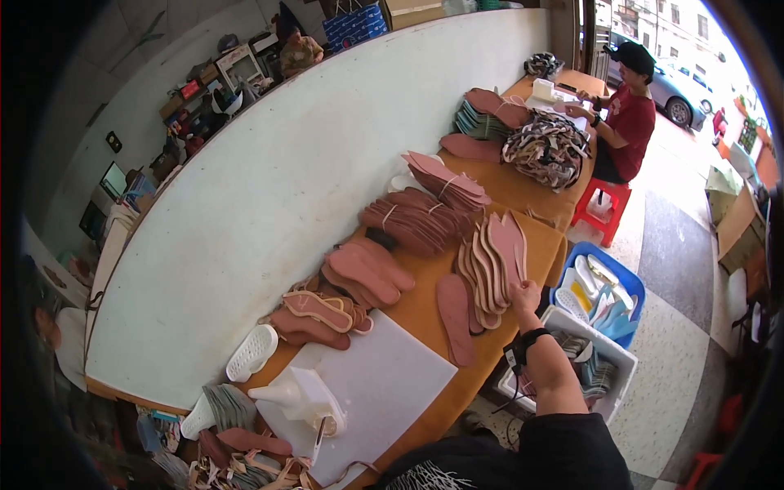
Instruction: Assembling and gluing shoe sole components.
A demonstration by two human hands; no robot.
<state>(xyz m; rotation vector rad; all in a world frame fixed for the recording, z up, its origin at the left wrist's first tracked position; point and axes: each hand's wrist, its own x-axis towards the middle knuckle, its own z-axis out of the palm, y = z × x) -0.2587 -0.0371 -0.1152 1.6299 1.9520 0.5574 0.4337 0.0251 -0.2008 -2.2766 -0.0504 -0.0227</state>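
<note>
The right hand (525, 296) pinches the fanned stack of pink insoles (492, 265) standing on the table (425, 306) toward two o'clock, seemingly mid-sorting, so next likely lifting one sole cleanly free; the left hand is out of view.

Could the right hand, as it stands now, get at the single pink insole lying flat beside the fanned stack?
Probably yes. The right hand rests on the fanned stack of insoles, and the flat pink insole lies just left of it on the orange table, uncovered, with nothing between.

Head view, looking down-forward along workbench (425, 314), wide fisheye, close
</note>
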